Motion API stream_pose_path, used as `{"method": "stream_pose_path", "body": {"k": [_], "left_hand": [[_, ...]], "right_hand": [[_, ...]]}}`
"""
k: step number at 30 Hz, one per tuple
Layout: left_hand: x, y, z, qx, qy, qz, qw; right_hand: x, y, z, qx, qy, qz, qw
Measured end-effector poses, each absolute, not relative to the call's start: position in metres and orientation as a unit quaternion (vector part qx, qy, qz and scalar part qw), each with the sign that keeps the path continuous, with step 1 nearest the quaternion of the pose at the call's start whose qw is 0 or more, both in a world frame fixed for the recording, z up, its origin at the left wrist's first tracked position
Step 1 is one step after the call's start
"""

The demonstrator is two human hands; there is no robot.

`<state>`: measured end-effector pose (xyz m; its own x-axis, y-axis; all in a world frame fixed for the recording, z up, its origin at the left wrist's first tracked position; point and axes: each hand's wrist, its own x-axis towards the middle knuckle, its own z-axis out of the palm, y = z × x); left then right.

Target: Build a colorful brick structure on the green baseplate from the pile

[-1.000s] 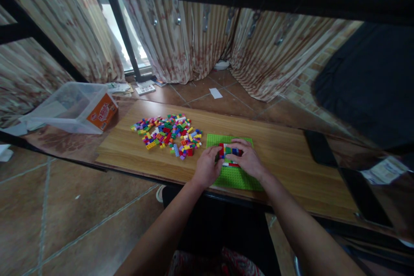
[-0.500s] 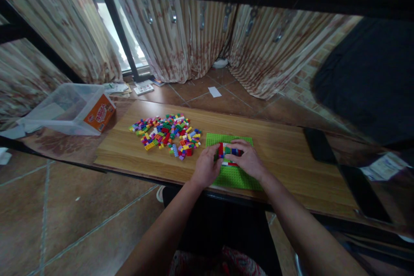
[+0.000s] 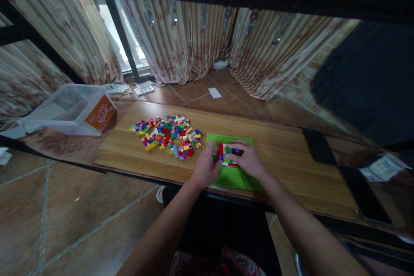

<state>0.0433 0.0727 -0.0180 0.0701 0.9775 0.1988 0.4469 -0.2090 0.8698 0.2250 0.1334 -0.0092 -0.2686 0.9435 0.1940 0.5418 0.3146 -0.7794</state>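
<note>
A block of colourful toy bricks [image 3: 229, 151], with red, white, green and blue pieces showing, sits on a green studded baseplate [image 3: 237, 177]. My left hand [image 3: 206, 166] is at its left side, fingers apart and raised off the bricks, thumb close to the lower left corner. My right hand [image 3: 249, 158] curls over the right part of the block, with thumb and fingers on the bricks. Its palm side and some of the bricks are hidden beneath it. Left of the baseplate lies a spread pile of loose toy bricks [image 3: 166, 133].
The wooden tabletop [image 3: 281, 151] carries the baseplate and pile. A clear plastic bin [image 3: 69, 127] with an orange label stands at the far left. Dark flat objects, one a black slab [image 3: 319, 146], lie at the right. Striped curtains [image 3: 181, 47] hang behind a dark bar.
My left fingers have moved left and up off the red brick at the block's edge, so more of the block shows. The right hand has barely moved.
</note>
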Motion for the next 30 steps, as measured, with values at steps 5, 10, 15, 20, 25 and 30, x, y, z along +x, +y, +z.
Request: {"method": "stream_pose_path", "body": {"k": [5, 10, 15, 20, 25, 30], "left_hand": [[0.043, 0.072, -0.02, 0.661, 0.538, 0.419, 0.313], [0.044, 0.072, -0.022, 0.666, 0.54, 0.419, 0.3], [0.044, 0.072, -0.021, 0.668, 0.538, 0.417, 0.3], [0.044, 0.072, -0.021, 0.671, 0.536, 0.416, 0.298], [0.044, 0.071, -0.021, 0.674, 0.538, 0.413, 0.293], [0.044, 0.071, -0.02, 0.674, 0.542, 0.407, 0.293]], "right_hand": [[0.226, 0.132, -0.011, -0.502, -0.734, 0.306, 0.34], [0.227, 0.13, -0.01, -0.498, -0.723, 0.326, 0.35], [0.229, 0.132, -0.008, -0.494, -0.713, 0.348, 0.355], [0.233, 0.133, -0.007, -0.495, -0.71, 0.361, 0.348], [0.233, 0.135, -0.002, -0.483, -0.74, 0.341, 0.321], [0.232, 0.139, 0.004, -0.472, -0.767, 0.323, 0.29]]}}
